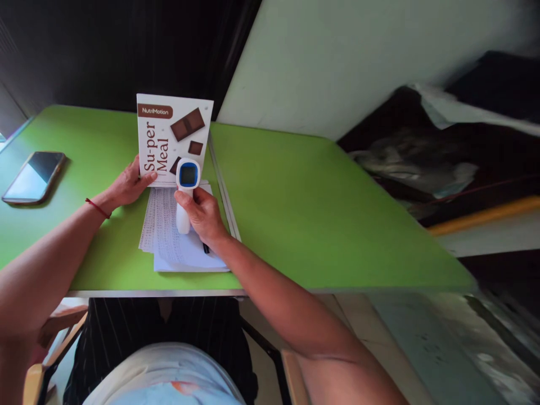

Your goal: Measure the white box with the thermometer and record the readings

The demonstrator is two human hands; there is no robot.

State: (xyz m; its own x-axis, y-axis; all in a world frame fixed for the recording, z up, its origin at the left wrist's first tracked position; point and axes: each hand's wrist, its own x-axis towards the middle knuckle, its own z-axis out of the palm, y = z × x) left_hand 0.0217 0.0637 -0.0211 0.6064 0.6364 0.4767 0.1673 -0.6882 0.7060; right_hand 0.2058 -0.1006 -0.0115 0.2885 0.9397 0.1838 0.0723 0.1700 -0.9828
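My left hand [134, 183] grips the lower left corner of a white box [192, 115] printed "NutriMotion Su-per Meal" with brown chocolate pieces, its front turned toward me. In my right hand [206, 214] is a white infrared thermometer [183, 219], held by the handle with its blue-edged screen facing me. The thermometer's head overlaps the box's lower right part; I cannot tell whether they touch. Below both hands lie printed paper sheets [172, 256], partly covered by my right hand. The dark tip of a pen [206, 248] shows beside my right wrist.
A smartphone [34, 177] lies face up on the left of the green table [320, 225]. A pale strip [223, 185] runs across the table right of the papers. The wall [312, 62] rises behind, and cluttered shelves [422, 163] stand at the right.
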